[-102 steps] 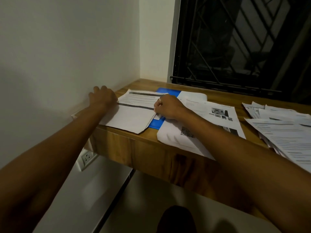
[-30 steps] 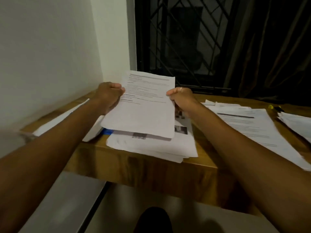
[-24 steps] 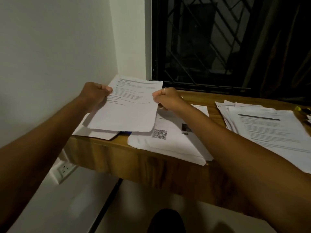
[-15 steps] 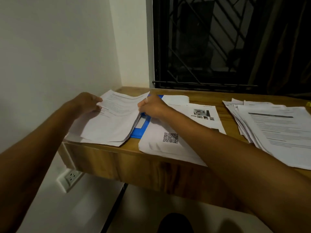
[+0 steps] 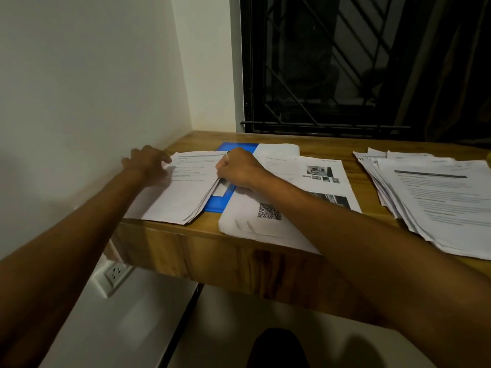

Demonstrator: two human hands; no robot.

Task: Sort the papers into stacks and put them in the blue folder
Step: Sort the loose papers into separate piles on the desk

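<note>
The blue folder [image 5: 216, 203] lies on the wooden desk [image 5: 202, 249] near the left wall, mostly covered by a stack of printed papers [image 5: 183, 197]. My left hand [image 5: 147, 162] rests on that stack's left edge with its fingers spread flat. At the stack's right edge, my right hand [image 5: 237, 168] is curled into a fist, its fingers pinching the sheets above the folder. A strip of blue shows between this stack and the neighbouring one.
A second paper stack with photos and a QR code [image 5: 269, 211] lies right of the folder and overhangs the desk's front edge. A third, fanned stack [image 5: 438, 197] sits at the far right. Behind is a window grille [image 5: 332, 75]; a wall socket [image 5: 116, 272] sits below the desk.
A second ago both hands held a sheaf of papers up in the air. It has come down onto the stack on the blue folder, and the hands now sit at its edges.
</note>
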